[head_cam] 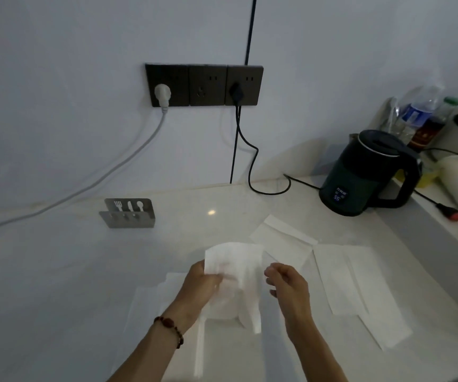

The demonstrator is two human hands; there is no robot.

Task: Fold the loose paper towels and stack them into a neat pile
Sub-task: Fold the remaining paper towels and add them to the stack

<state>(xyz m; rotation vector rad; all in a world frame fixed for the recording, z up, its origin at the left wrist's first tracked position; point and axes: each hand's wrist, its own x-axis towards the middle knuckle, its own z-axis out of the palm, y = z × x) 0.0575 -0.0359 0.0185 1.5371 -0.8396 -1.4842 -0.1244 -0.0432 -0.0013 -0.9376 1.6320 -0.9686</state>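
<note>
Head view: the left hand (204, 282) pinches a paper towel (236, 274) by its left edge and holds it up above the pale countertop (57, 285). The right hand (287, 282) hovers just right of the sheet, fingers loosely curled and holding nothing. More loose towels (340, 279) lie flat to the right; another sheet (145, 301) lies under the left wrist. A dark electric kettle (365, 175) stands far right.

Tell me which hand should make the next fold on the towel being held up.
Probably the right hand: it hovers free, fingers loosely curled, beside the raised paper towel. The left hand already pinches the sheet's left edge, so it should anchor.
</note>
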